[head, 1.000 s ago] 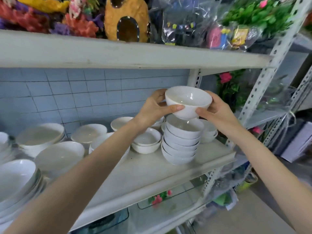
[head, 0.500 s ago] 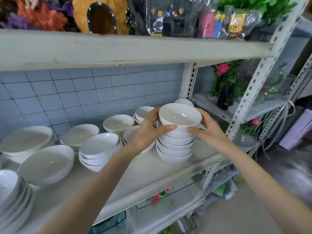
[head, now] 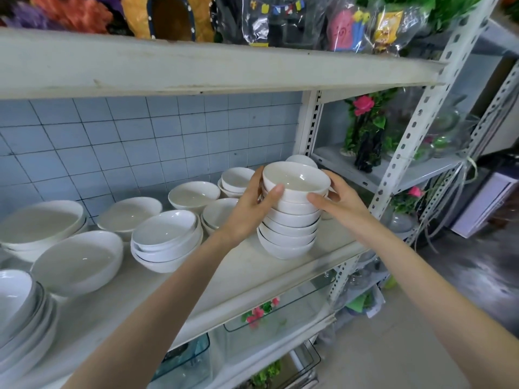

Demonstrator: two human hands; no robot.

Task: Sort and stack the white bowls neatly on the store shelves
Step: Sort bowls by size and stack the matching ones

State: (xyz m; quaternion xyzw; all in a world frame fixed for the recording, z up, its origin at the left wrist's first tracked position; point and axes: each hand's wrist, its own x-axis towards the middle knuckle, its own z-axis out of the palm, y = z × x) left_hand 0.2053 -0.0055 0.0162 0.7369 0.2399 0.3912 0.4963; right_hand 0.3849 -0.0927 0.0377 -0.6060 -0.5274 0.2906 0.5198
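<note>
A small white bowl (head: 295, 179) sits on top of a stack of several like bowls (head: 289, 234) near the right end of the white shelf (head: 252, 276). My left hand (head: 252, 203) grips the top bowl from its left side, thumb on the front wall. My right hand (head: 338, 196) holds it from the right, thumb on the front wall and fingers behind. Both hands also touch the bowls just below.
Left of the stack stand a short pile of wider bowls (head: 165, 240), a large oval bowl (head: 78, 262), deeper piles at the far left (head: 19, 313) and more bowls at the back (head: 193, 193). A perforated post (head: 415, 130) bounds the shelf's right end; an upper shelf (head: 196, 66) hangs overhead.
Both hands lowered the top bowl from above the stack down onto it. The view shifted left and closer.
</note>
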